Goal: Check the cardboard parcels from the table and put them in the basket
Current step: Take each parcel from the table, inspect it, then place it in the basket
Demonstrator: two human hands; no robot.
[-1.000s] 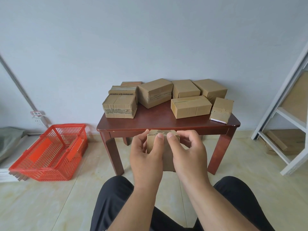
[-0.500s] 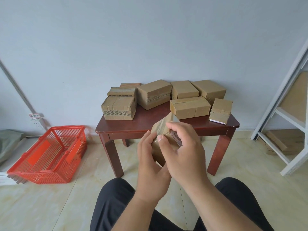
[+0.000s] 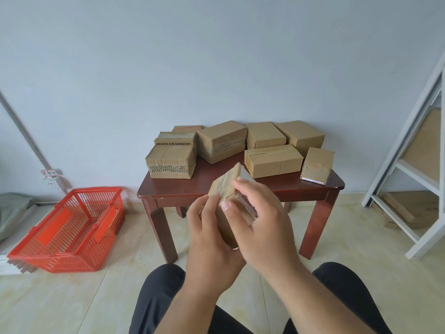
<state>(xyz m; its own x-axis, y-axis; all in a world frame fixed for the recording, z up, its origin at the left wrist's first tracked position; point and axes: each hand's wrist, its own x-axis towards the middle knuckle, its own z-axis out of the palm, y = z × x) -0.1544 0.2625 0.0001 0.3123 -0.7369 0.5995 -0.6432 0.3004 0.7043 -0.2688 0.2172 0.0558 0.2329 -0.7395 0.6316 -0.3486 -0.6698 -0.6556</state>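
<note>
Brown table stood by wall, seven parcels on top. Left hand and right hand both gripped small tilted parcel above knees. Red basket sat on floor, left.

Plain brown cardboard parcels, some banded with glossy clear tape, sit on a dark reddish-brown table. A bright orange-red slatted basket rests on pale cream floor tiles, against a light blue-grey wall; black trousers below.
</note>
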